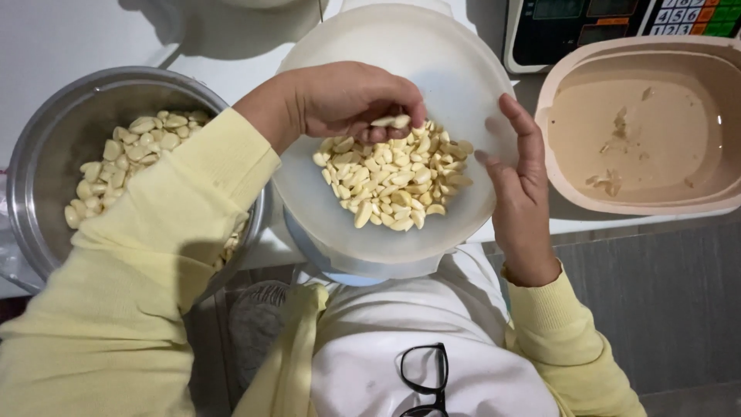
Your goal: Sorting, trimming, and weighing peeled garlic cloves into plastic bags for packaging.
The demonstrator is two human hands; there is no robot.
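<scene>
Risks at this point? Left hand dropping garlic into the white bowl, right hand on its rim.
1. The white bowl appears to overhang the counter edge, steadied only by the right hand; it might tip.
2. The left hand holds peeled cloves loosely above the clove pile; some might bounce out.
3. The left sleeve lies across the steel bowl and may drag it.
</scene>
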